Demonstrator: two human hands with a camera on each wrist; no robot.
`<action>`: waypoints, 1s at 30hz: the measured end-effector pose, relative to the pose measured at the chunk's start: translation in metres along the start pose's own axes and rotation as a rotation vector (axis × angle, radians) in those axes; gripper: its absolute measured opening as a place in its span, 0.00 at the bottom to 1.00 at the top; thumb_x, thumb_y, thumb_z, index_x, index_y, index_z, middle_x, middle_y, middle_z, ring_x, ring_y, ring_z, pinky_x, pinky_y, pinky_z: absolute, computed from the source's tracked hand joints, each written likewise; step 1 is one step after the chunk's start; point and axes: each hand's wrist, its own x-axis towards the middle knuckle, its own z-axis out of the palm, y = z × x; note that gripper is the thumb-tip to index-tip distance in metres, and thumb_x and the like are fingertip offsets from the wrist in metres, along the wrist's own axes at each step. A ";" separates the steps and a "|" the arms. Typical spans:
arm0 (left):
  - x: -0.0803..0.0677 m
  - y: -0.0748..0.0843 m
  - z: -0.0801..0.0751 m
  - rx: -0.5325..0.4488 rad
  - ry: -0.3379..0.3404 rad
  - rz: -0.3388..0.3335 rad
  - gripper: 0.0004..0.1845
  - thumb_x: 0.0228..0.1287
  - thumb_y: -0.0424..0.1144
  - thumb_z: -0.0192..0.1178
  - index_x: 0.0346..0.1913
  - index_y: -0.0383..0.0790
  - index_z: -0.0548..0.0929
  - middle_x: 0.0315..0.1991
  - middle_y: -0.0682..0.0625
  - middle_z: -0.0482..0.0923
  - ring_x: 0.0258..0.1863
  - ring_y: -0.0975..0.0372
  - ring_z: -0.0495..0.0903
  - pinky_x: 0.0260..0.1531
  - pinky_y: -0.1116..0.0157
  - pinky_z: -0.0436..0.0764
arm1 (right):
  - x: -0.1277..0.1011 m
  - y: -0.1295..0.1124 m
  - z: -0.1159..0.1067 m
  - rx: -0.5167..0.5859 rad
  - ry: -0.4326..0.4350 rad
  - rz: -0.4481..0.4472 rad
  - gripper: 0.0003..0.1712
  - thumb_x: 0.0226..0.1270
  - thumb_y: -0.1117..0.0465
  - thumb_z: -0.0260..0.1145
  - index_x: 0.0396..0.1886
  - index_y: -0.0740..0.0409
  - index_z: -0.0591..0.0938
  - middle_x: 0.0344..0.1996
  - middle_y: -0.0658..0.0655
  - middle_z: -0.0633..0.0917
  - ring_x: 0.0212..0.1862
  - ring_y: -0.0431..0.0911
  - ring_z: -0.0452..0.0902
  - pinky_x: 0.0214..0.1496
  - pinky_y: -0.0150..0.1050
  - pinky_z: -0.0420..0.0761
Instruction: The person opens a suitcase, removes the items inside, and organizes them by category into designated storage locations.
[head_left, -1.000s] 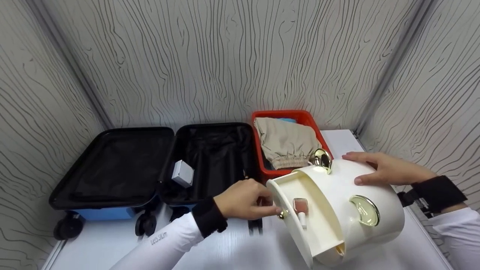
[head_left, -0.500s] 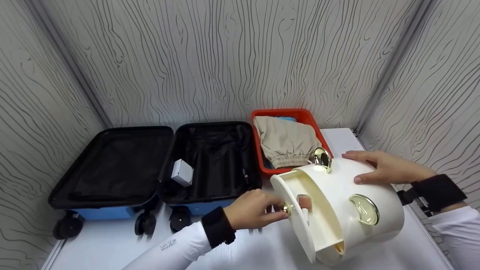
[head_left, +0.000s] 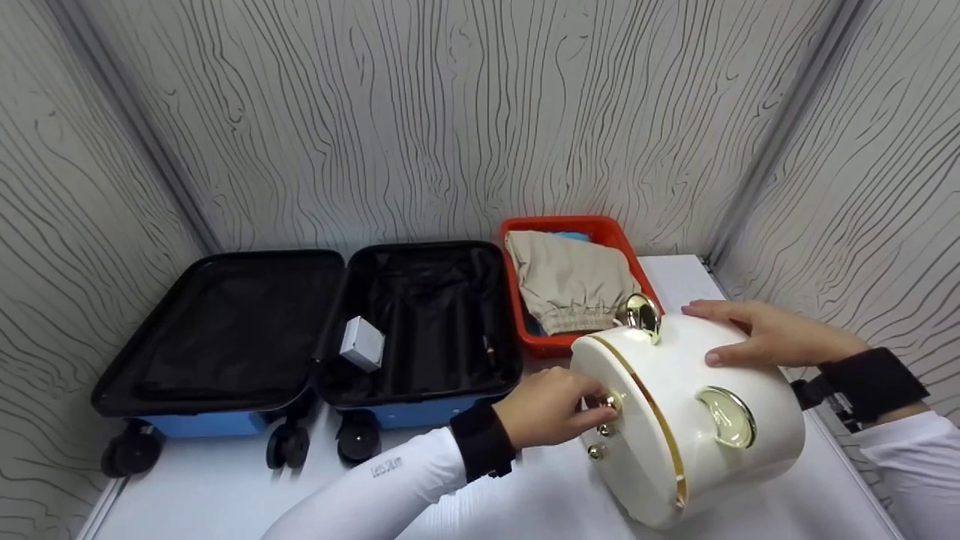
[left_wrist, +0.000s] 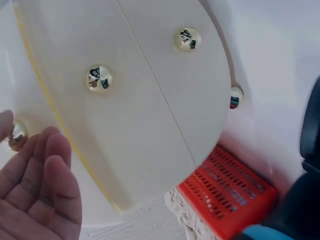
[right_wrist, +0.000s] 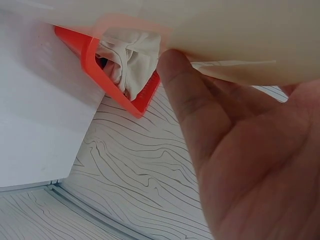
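Observation:
A white rounded drawer box [head_left: 739,476] with gold trim and crescent-shaped gold ornaments [head_left: 729,418] stands at the right of the table in the head view. Its drawer front [head_left: 637,480] is flush with the body, so the inside is hidden. My left hand [head_left: 551,405] pinches a gold knob [head_left: 613,402] on that front; the left wrist view has the knob between thumb and fingers [left_wrist: 62,185]. Other gold knobs [left_wrist: 98,78] show beside it. On top of the box rests my right hand [head_left: 772,334], its fingers spread; in the right wrist view its thumb [right_wrist: 182,85] touches the white surface.
Behind the box stands a red basket [head_left: 512,289] with folded beige cloth [head_left: 574,281]. An open suitcase with black lining [head_left: 427,307] lies at the left, a small white box [head_left: 363,343] inside it. Patterned walls [head_left: 420,112] enclose the white table [head_left: 442,510].
My left hand has moved right, pushing the drawer in until it shut; the small items in it are now hidden. The right hand has stayed on top of the box.

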 end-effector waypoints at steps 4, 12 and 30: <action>0.007 0.004 0.004 -0.011 0.001 -0.006 0.11 0.80 0.49 0.65 0.48 0.47 0.91 0.41 0.59 0.93 0.35 0.78 0.81 0.40 0.80 0.75 | 0.000 0.000 0.001 -0.010 0.003 -0.013 0.39 0.67 0.55 0.80 0.75 0.58 0.79 0.73 0.68 0.80 0.72 0.65 0.75 0.65 0.23 0.71; 0.008 0.004 0.009 -0.042 0.003 -0.017 0.10 0.80 0.49 0.65 0.47 0.46 0.89 0.41 0.58 0.92 0.36 0.77 0.82 0.41 0.80 0.76 | 0.000 0.000 -0.001 -0.015 -0.006 -0.016 0.39 0.67 0.56 0.81 0.75 0.61 0.79 0.73 0.69 0.80 0.73 0.72 0.74 0.67 0.23 0.69; 0.005 -0.002 0.046 0.149 -0.013 -0.129 0.12 0.72 0.54 0.70 0.33 0.54 0.95 0.27 0.66 0.90 0.24 0.77 0.75 0.26 0.75 0.72 | 0.000 -0.002 -0.002 -0.005 -0.022 -0.002 0.39 0.67 0.56 0.80 0.75 0.61 0.79 0.74 0.72 0.78 0.74 0.76 0.72 0.69 0.30 0.70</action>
